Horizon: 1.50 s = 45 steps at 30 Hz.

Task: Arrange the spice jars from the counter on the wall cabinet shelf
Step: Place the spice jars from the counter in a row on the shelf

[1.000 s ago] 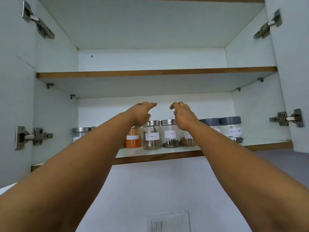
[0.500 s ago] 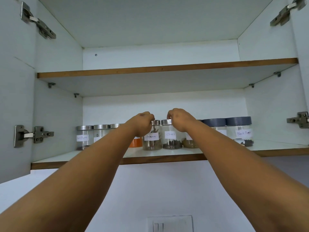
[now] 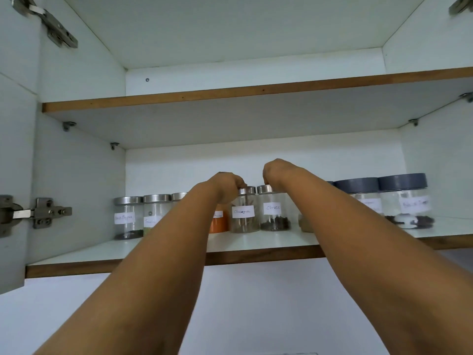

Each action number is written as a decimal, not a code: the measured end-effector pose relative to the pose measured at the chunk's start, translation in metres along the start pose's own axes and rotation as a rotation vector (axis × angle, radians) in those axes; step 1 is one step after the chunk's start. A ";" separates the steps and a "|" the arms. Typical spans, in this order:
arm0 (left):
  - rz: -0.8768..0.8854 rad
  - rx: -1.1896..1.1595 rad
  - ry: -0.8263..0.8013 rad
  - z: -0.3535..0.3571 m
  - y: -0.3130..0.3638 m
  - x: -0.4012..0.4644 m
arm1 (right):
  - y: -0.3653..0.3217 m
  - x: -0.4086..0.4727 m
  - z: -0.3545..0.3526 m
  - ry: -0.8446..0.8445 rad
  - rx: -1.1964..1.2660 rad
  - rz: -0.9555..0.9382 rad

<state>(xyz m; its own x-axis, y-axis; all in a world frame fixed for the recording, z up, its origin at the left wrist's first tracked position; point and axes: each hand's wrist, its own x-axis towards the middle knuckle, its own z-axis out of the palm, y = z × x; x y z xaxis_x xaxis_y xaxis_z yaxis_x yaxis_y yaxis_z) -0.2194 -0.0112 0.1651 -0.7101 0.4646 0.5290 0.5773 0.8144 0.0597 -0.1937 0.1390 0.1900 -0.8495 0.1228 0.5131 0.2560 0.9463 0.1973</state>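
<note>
Several labelled glass spice jars stand in a row on the lower cabinet shelf (image 3: 256,243). My left hand (image 3: 226,185) reaches in with curled fingers that grip the steel lid of the cinnamon jar (image 3: 244,221). Beside it, my right hand (image 3: 280,172) curls down onto the lid of the cloves jar (image 3: 275,221) and holds it. An orange-filled jar (image 3: 219,223) shows just left of the cinnamon jar, partly behind my left forearm. At the far left stand a pepper jar (image 3: 128,219) and one more steel-lidded jar (image 3: 153,213). Two grey-lidded jars (image 3: 405,201) stand at the right.
The upper shelf (image 3: 230,94) runs close above the jars. An open cabinet door with a metal hinge (image 3: 41,212) stands at the left, and another hinge (image 3: 460,5) is at the top right. White wall lies below the cabinet.
Both hands have come down from above the row onto the lids of the cinnamon and cloves jars. The view has moved closer and tilted upward.
</note>
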 end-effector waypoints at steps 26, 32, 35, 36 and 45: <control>0.036 0.127 -0.068 0.010 -0.008 0.023 | -0.003 0.041 0.019 0.002 -0.061 -0.022; 0.141 -0.074 0.060 0.019 -0.011 0.002 | 0.008 0.012 0.003 0.133 0.252 -0.022; 0.161 -0.153 0.106 0.007 -0.001 -0.011 | 0.026 -0.004 -0.009 0.296 0.398 -0.015; 0.167 -0.173 0.125 0.002 0.004 -0.015 | 0.032 -0.012 -0.014 0.341 0.444 -0.009; 0.311 -0.262 0.243 -0.012 0.066 -0.036 | 0.107 -0.085 -0.035 0.353 0.393 0.093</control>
<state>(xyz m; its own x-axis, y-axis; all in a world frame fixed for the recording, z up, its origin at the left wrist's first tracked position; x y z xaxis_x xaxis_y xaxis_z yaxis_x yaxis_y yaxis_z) -0.1512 0.0214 0.1607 -0.3907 0.5522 0.7365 0.8521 0.5196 0.0624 -0.0778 0.2191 0.1966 -0.6076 0.1672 0.7765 0.0729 0.9852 -0.1551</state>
